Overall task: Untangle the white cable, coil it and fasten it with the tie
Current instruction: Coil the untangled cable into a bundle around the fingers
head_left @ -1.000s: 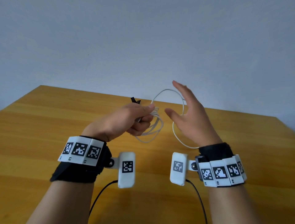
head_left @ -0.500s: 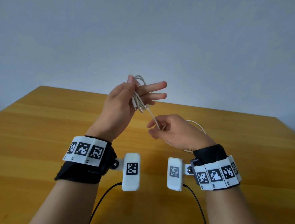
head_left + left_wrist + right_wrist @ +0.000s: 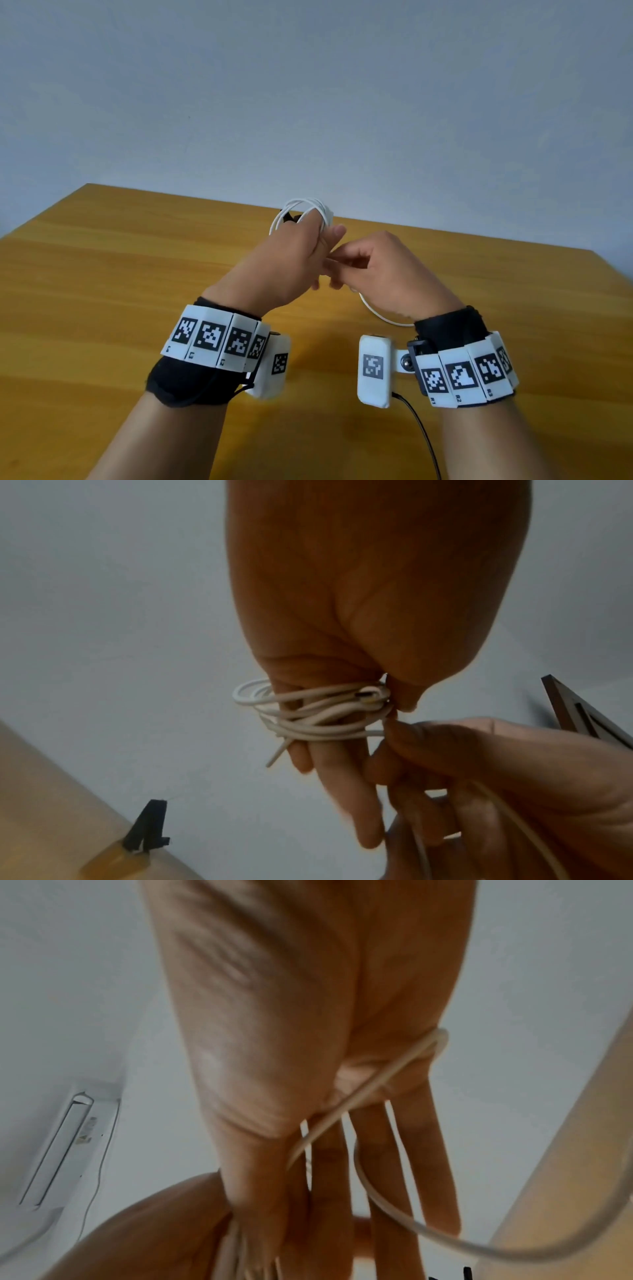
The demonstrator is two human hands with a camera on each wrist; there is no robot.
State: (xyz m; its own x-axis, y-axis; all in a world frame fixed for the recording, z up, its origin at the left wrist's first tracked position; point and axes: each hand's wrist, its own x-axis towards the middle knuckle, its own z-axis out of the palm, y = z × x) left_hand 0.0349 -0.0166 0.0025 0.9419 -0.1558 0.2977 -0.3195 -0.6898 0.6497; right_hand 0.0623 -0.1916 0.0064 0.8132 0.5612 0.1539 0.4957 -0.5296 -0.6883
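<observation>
Just above the centre of the head view, the left hand [image 3: 291, 260] is raised over the wooden table [image 3: 102, 291] and serves as a spool: the white cable [image 3: 308, 209] lies in several turns round its extended fingers [image 3: 342, 783]. In the middle of the left wrist view the thumb presses one connector end [image 3: 368, 696] against those turns, probably so that the coil cannot slip or spring apart. The right hand [image 3: 380, 270], immediately right of it and touching its fingers, is curled and pinches the free run of the cable between thumb and fingertips, which reads as feeding the next turn under light tension; the slack hangs in a loop below its wrist, at the lower middle of the head view. The black tie [image 3: 147, 829] lies untouched on the table, at the lower left of the left wrist view, close at hand for the fastening, which is not yet begun. On writing: both wrist bands [image 3: 212, 339] carry black-and-white square markers with tiny characters beneath; on the right band "R1", "R2" and "R3" seem legible, while those on the left are too small to read. No brand shows on the cable.
</observation>
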